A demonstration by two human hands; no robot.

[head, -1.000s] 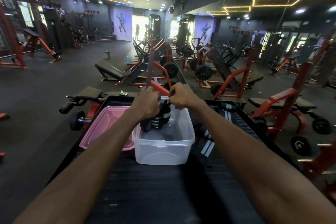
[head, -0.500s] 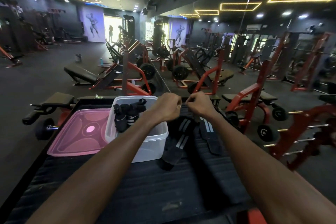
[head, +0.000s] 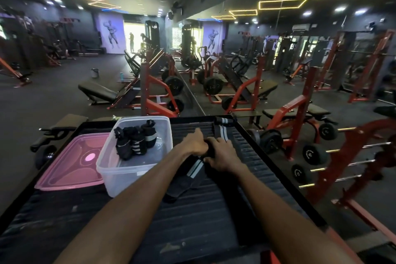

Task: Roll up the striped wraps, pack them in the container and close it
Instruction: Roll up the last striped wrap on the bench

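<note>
A clear plastic container (head: 120,173) stands on the black ribbed platform (head: 192,216), with several rolled black striped wraps (head: 135,141) inside it. Right of the container a flat striped wrap (head: 190,174) lies towards me. My left hand (head: 194,143) and my right hand (head: 222,155) meet at its far end, both curled round the rolled-up part (head: 209,148). Another striped wrap (head: 220,132) lies flat just beyond my hands, and a rolled one (head: 224,121) sits at the platform's far edge.
The pink lid (head: 72,167) lies left of the container. Red weight racks with plates (head: 315,154) stand close on the right. Benches and machines (head: 154,92) fill the floor beyond the platform's far edge.
My hands left the container, where rolled wraps now stand, moved right to the flat wraps and came down onto one, gripping its end. The view has swung right.
</note>
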